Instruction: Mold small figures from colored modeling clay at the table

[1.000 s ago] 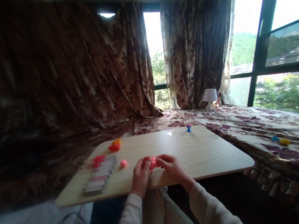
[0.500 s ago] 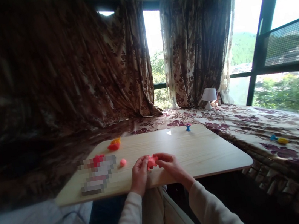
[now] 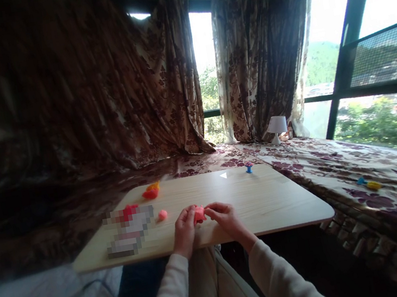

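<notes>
A lump of pink modelling clay (image 3: 198,213) is between my two hands, above the near part of the pale wooden table (image 3: 245,201). The fingers of my left hand (image 3: 186,227) are closed around its left side. My right hand (image 3: 225,216) is pinched at the lump's right edge, thumb and forefinger together. A smaller pink ball of clay (image 3: 163,215) rests on the tabletop to the left of my left hand.
Orange and red pieces (image 3: 151,192) lie at the table's back left. Beside a blurred-out flat object (image 3: 127,236) is a red piece (image 3: 129,212). A small blue toy (image 3: 249,168) stands at the back right. Blue and yellow pieces (image 3: 373,185) lie on the flowered cover; a lamp (image 3: 278,127) stands behind.
My right fingers have shifted from lying over the clay to pinching at its right edge. More of the lump now shows. My left hand has hardly moved.
</notes>
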### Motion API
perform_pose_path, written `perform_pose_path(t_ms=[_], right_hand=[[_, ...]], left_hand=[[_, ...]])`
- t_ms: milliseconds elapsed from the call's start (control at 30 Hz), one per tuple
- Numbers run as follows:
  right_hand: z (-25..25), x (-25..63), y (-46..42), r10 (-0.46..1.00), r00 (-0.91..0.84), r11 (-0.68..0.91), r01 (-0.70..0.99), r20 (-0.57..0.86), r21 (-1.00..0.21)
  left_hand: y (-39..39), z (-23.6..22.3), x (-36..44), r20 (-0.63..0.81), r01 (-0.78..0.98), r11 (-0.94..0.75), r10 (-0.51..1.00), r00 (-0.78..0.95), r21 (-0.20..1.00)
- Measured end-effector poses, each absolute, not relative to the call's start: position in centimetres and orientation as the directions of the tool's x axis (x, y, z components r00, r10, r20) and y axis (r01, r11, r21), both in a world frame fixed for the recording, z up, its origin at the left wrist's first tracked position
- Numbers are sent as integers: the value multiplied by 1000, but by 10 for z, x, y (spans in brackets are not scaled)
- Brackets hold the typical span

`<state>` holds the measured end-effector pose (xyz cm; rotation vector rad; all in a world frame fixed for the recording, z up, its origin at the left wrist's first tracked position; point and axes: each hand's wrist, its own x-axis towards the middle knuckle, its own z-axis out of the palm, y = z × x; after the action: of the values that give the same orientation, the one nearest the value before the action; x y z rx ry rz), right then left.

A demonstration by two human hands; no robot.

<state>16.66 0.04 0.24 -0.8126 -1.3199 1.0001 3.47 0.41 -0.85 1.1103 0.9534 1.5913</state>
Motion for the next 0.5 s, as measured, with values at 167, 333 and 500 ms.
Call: perform_pose_path(t_ms=[167, 333, 500], right_hand=[[3, 168, 2, 941, 0, 335, -145, 339, -931], [-3, 169, 6, 934, 14, 356, -123, 358, -926], [-3, 170, 9, 948, 18, 316, -172, 318, -933]], left_hand=[[5, -12, 34, 202, -316, -242, 967, -156, 917], [3, -9, 34, 156, -374, -183, 983, -99, 909], [-1, -4, 33, 158, -452, -166, 986, -57, 876]])
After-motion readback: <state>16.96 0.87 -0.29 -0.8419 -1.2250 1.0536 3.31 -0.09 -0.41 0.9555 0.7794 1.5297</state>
